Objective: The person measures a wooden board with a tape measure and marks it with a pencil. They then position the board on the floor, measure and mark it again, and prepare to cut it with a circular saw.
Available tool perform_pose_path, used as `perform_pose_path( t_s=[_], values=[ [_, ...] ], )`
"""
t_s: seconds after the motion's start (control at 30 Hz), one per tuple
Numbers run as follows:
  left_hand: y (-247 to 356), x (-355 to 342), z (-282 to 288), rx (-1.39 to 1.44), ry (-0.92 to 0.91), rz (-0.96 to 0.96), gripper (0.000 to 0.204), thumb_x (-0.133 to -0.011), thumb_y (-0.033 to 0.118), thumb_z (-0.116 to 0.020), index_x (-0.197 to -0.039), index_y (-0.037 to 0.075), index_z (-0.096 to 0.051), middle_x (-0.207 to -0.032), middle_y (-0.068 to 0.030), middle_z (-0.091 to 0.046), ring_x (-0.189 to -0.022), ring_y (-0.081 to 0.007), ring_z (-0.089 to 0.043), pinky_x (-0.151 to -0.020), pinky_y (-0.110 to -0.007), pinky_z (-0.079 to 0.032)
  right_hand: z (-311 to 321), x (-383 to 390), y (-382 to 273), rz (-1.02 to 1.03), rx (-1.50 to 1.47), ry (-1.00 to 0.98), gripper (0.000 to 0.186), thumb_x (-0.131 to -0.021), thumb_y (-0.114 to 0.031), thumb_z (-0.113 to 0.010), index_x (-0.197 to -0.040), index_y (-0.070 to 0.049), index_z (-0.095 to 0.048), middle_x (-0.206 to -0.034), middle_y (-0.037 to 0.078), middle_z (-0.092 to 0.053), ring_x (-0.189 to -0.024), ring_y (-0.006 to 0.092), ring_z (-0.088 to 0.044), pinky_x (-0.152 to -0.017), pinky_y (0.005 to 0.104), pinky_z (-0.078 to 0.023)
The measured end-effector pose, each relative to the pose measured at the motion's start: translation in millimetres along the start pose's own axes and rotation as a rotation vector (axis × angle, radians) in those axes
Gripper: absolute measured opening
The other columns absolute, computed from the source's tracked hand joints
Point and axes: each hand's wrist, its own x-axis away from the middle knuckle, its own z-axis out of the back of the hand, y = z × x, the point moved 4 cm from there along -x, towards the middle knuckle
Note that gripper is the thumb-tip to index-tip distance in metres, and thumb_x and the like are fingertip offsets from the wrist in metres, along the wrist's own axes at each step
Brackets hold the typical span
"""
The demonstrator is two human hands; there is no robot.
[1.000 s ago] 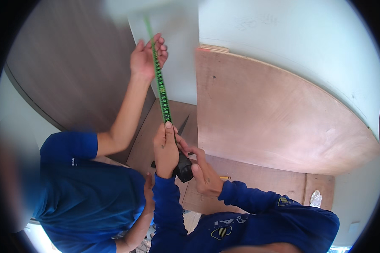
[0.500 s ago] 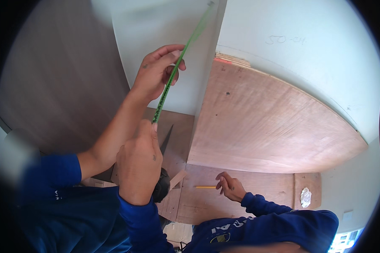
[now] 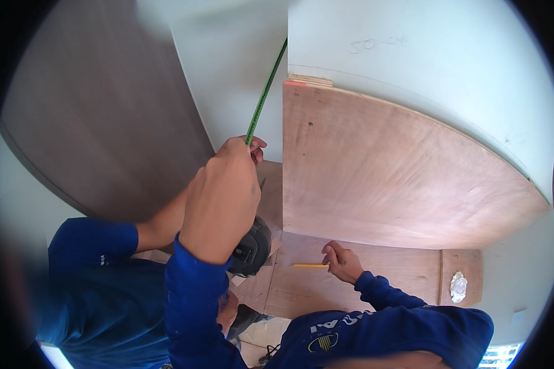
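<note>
My left hand, in a blue long sleeve, is closed on a tape measure with a black case. Its green blade runs up from beside my fingertips toward the corner of the white walls, where the edge cuts off its far end. A co-worker's forearm in a short blue sleeve reaches behind my left hand; fingers show past it near the blade. Lower right, my right hand grips a yellow pencil pointing left, above the wooden surface.
A curved-topped plywood panel stands at the right against a white wall with pencil marks. At the left is a grey-brown panel. A crumpled whitish thing lies at the right. The co-worker's body fills the lower left.
My left hand and the tape case have moved up and right. The co-worker's hand has dropped lower, mostly behind mine. My right hand still holds the pencil; the view has shifted slightly.
</note>
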Motion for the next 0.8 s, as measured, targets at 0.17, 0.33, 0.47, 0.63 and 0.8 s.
perform_pose_path(
  t_s=[0.17, 0.33, 0.47, 0.63, 0.8],
  values=[
    [5.1, -6.5, 2.0, -0.047, 0.015, -0.036, 0.023, -0.108, 0.013, -0.047, -0.119, -0.004, -0.058, -0.083, -0.0339, -0.066, -0.086, -0.0560, -0.065, -0.077, -0.061, -0.050, -0.1, 24.8, 12.1, -0.045, -0.019, -0.041, 0.025, -0.110, -0.030, -0.045, -0.107, -0.012, -0.062, -0.076, 0.008, -0.076, -0.074, 0.0332, -0.076, -0.072, 0.0442, -0.059],
    [12.5, -32.0, -2.3, 0.081, 0.169, -0.427, 0.050, -0.105, 0.004, -0.042, -0.155, 0.009, -0.039, -0.081, -0.0295, -0.069, -0.081, -0.0528, -0.068, -0.076, -0.058, -0.053, 0.8, 47.4, 34.9, -0.049, -0.024, -0.031, 0.027, -0.110, -0.030, -0.046, -0.104, -0.011, -0.063, -0.074, 0.010, -0.075, -0.073, 0.0327, -0.077, -0.071, 0.0450, -0.059],
    [12.3, -50.4, 3.3, -0.008, -0.017, -0.217, 0.032, -0.104, 0.007, -0.044, -0.136, 0.003, -0.047, -0.074, -0.0212, -0.067, -0.070, -0.0384, -0.069, -0.071, -0.050, -0.055, 4.0, 62.1, 58.6, -0.132, -0.061, -0.056, 0.031, -0.110, -0.033, -0.046, -0.101, -0.009, -0.064, -0.073, 0.011, -0.075, -0.072, 0.0318, -0.077, -0.070, 0.0452, -0.059],
    [22.5, -66.8, 29.9, -0.147, -0.312, 0.137, 0.026, -0.105, 0.017, -0.049, -0.095, -0.006, -0.059, -0.069, -0.0136, -0.063, -0.059, -0.0226, -0.066, -0.062, -0.039, -0.053, 14.3, 73.8, 77.3, -0.129, -0.092, -0.015, 0.037, -0.111, -0.037, -0.045, -0.100, -0.008, -0.065, -0.073, 0.011, -0.074, -0.069, 0.0298, -0.076, -0.068, 0.0437, -0.059],
    [31.4, -81.4, 51.2, -0.058, -0.378, 0.173, 0.032, -0.106, 0.021, -0.052, -0.087, -0.003, -0.061, -0.069, -0.0066, -0.059, -0.055, -0.0141, -0.059, -0.058, -0.033, -0.049, 22.5, 80.1, 87.2, -0.179, -0.174, 0.010, 0.040, -0.111, -0.040, -0.044, -0.099, -0.008, -0.065, -0.072, 0.010, -0.073, -0.061, 0.0247, -0.074, -0.064, 0.0396, -0.058]
  ],
)
